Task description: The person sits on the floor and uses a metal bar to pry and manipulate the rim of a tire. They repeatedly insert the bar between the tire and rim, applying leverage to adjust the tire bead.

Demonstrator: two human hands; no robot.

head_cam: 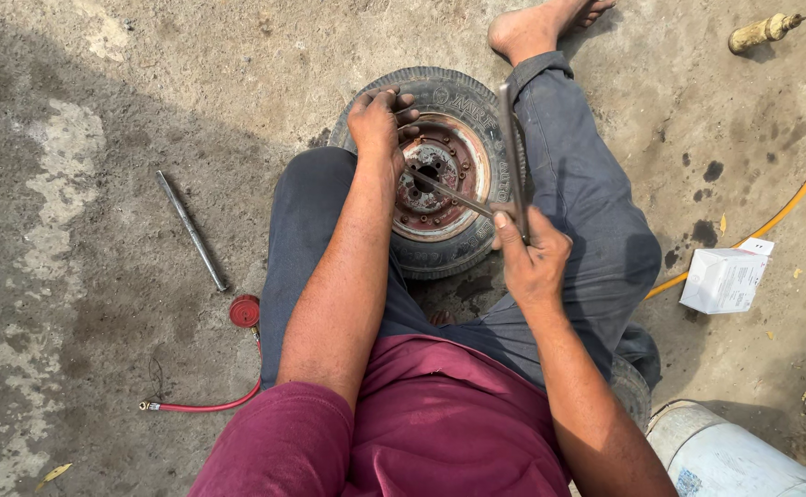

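- a small wheel is seen lying flat on the concrete floor, between the seated person's legs; it serves as the landmark here.
- its black rubber tyre is worn and dusty, and its round steel rim is rusted, with a ring of bolt holes around the hub.
- the left hand is laid on the far left edge of the wheel, fingers curled over the tyre and rim; its grip is loosely bent and nothing is held in it.
- a t-shaped metal wrench is clasped by the right hand at the near right edge of the wheel; the grip is closed firmly round the flat grey bar.
- the wrench's thin shaft is run from that hand to the hub at the wheel's centre.
- a slim grey steel rod is lain on the floor well to the left of the wheel.
- a round red gauge with a red hose is set near the wheel's left, by the thigh.
- a white cardboard box and a yellow hose are found to the right of the wheel.
- a white plastic drum is placed nearer than the wheel, to its right.
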